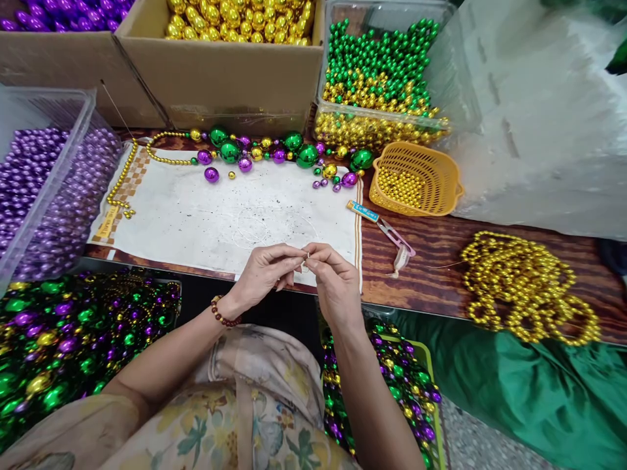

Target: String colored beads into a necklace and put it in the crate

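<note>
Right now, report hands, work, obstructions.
Left hand, right hand: pinched together over white cloth. Tiny item between them, can't identify. Bead strand beyond, not in the way.

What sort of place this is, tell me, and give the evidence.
Probably a bead-necklace workshop: a cardboard box of gold beads, a clear bin of small purple beads, and a multicoloured beaded strand along a white cloth.

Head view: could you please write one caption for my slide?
Left hand and right hand pinch something tiny over a cloth, a bead strand along its far edge.
</note>
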{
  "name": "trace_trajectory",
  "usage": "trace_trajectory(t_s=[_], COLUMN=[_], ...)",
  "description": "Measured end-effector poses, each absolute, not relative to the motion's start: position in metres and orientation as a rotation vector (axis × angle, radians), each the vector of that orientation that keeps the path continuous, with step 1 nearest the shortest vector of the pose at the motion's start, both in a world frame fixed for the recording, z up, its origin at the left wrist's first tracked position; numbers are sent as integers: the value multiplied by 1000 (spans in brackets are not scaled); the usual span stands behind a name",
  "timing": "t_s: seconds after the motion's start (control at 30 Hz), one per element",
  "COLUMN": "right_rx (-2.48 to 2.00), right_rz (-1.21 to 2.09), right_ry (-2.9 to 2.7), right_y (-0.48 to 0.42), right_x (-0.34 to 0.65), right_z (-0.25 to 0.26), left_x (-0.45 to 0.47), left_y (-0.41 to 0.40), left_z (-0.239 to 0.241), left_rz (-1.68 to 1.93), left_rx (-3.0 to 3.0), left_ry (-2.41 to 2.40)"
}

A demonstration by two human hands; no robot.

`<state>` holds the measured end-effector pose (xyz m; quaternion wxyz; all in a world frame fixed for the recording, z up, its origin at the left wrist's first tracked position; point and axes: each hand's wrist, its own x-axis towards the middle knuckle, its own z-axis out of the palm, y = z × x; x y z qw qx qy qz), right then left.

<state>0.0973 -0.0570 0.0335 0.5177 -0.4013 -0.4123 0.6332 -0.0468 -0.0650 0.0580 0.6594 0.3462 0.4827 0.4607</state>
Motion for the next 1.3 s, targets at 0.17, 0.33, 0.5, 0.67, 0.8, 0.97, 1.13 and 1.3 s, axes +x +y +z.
trace_trajectory(t_s=[0.17, 0.33, 0.5, 0.67, 0.8, 0.97, 1.13, 1.3], right_rx=[-946, -975, -984, -1001, -1010, -1038, -1217, -1534], right_rz=[1547, 1543, 1567, 1607, 1643, 1671, 1257, 230], right_ry=[-938, -932, -891, -907, -927, -1008, -1048, -937], right_y=[-57, -57, -57, -56, -54, -46, -33, -52], right_x=[97, 96, 96, 99, 104, 105, 117, 202], right_z=[34, 34, 34, 33, 33, 31, 27, 12], left_x=[-48, -48, -50, -59, -68, -75, -81, -105], left_y=[-65, -65, -65, -61, -55, -47, -42, -34], left_z=[58, 58, 56, 51, 51, 55, 57, 69], left_rz=[1043, 1041, 1082, 1072, 1001, 801, 703, 960], left_rx=[815, 859, 1024, 1377, 1778, 2161, 2251, 2189], left_ry=[1097, 1098, 1094, 1103, 1124, 1067, 1159, 1303])
